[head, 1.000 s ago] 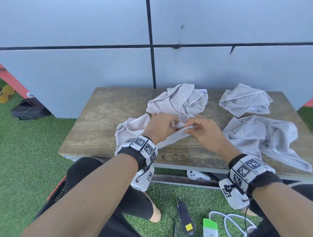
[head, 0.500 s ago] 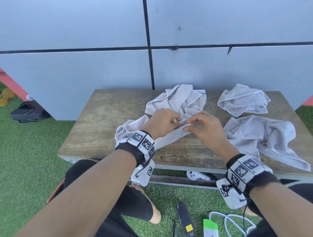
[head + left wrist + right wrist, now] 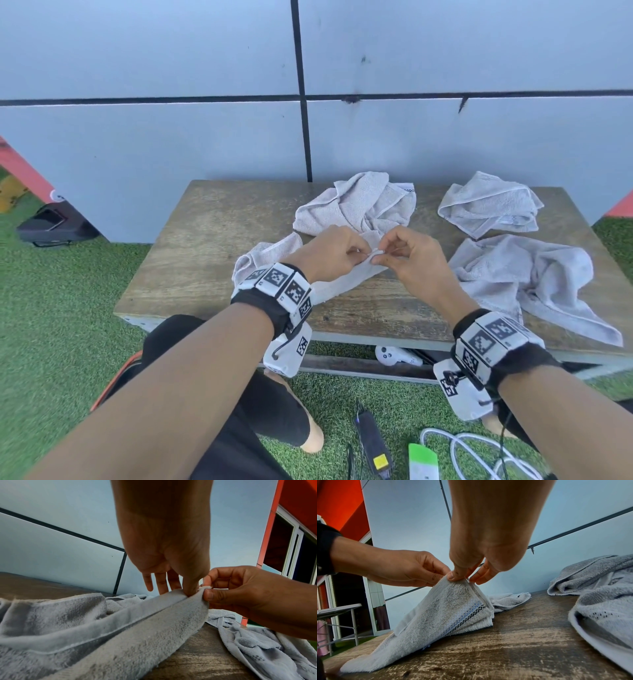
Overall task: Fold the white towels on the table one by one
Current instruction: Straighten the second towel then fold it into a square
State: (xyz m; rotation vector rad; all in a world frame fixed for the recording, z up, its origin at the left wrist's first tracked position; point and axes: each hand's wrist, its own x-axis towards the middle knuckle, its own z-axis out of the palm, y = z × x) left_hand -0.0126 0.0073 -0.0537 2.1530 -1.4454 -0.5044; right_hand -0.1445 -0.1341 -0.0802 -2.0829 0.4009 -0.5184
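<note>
Soft terry towel (image 3: pixel 346 279) is pinched at one corner by left hand (image 3: pixel 329 251) and right hand (image 3: pixel 409 255); corners should be gripped, since it is judged limp.

Outdoor yard: artificial turf (image 3: pixel 58 325), panelled wall (image 3: pixel 171 137), weathered wooden table (image 3: pixel 205 246).

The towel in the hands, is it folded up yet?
Not yet. The towel is bunched, its corner pinched by the left hand and right hand, lifted off the table.
</note>
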